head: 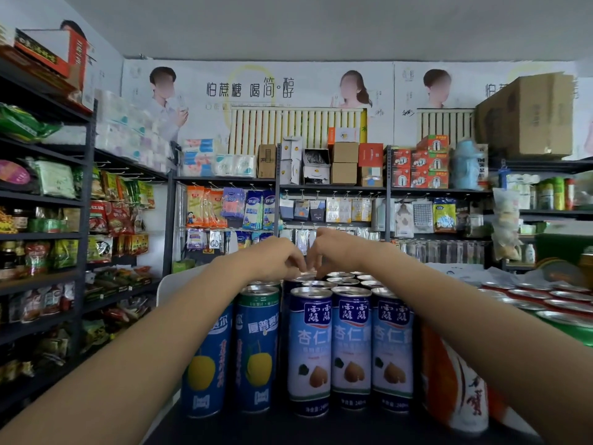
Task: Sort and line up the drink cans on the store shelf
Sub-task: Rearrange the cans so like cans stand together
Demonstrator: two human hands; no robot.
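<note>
1. Two hands reach over the cans: the left hand (278,255) and right hand (330,248) meet at a can top (306,273) far back, fingers curled on its rim.
2. Three pale-blue almond cans (351,348) line the front row of the dark shelf (288,428).
3. Two darker blue cans (256,348) stand just left of them.
4. Red-topped cans (545,297) lie to the right.

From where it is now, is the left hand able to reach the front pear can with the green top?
Probably yes. The left hand is at a back can top, and the pear can with the green top stands in front beneath that forearm, with nothing over it.
</note>
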